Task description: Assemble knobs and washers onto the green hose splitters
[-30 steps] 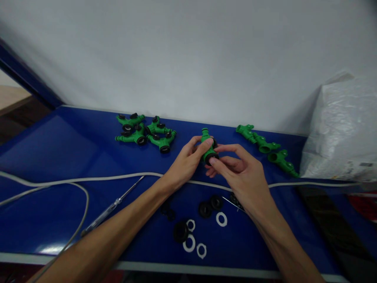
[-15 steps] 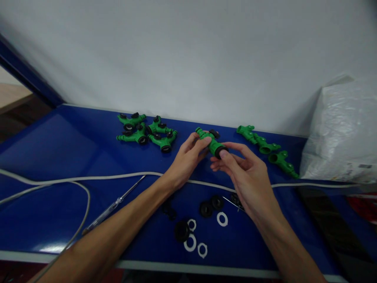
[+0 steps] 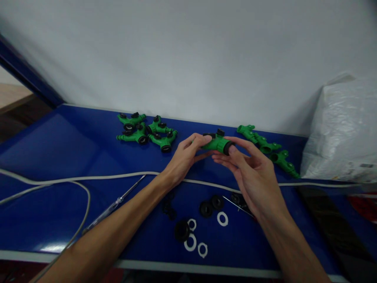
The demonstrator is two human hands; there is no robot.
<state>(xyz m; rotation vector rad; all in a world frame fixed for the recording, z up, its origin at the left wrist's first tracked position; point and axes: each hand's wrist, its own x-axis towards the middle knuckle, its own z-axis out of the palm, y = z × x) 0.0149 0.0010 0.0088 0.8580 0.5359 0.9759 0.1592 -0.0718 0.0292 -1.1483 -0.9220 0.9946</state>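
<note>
Left fingers (image 3: 207, 138) pinch the green splitter (image 3: 216, 145) at its left end, right fingers (image 3: 235, 151) clasp the black ring (image 3: 227, 147) at its right!

Table (image 3: 97, 153): blue, glossy, edged in front with a pale strip (image 3: 176, 268).
Wall (image 3: 188, 59): plain white, rising behind the table.
Cable (image 3: 103, 178): pale, strung across from left to right, with a second length curving down over the near edge at left.
Bag (image 3: 338, 133): crinkled, whitish plastic, bulky, at right by the wall.
Slab (image 3: 332, 224): flat, dark, nearer than the bag.
Post (image 3: 29, 70): blue, slanting at far left.
Board (image 3: 13, 96): wooden, beyond the post.
</note>
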